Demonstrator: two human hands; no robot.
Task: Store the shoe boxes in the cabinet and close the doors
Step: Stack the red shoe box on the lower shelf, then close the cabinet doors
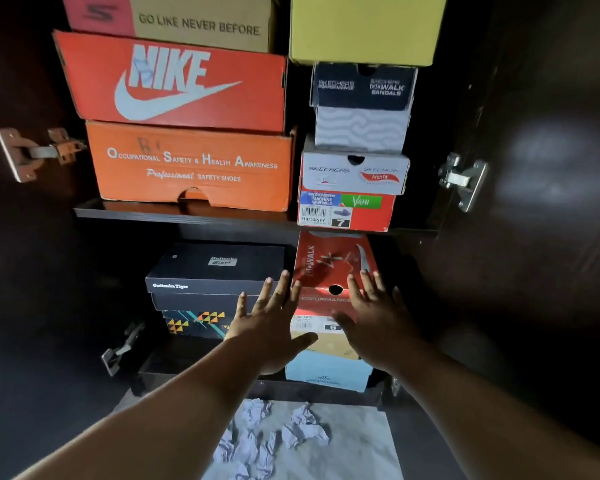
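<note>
A dark cabinet stands open, full of shoe boxes. On the lower shelf a red Go Walk box (329, 268) tops a stack at the right, above a tan box (326, 344) and a pale blue box (326, 372). My left hand (271, 323) and my right hand (378, 323) reach toward the front of that red box with fingers spread, holding nothing. A black Onitsuka Tiger box (208, 271) sits to the left on a patterned box (194, 322). Both doors, the left door (21, 237) and the right door (541, 168), hang open.
The upper shelf (187, 214) carries an orange safety-shoes box (191, 164), a red Nike box (170, 81), a yellow box (364, 29) and Skechers boxes (354, 174). Crumpled paper (257, 441) lies on the floor in front. Metal hinges (463, 180) stick out on both sides.
</note>
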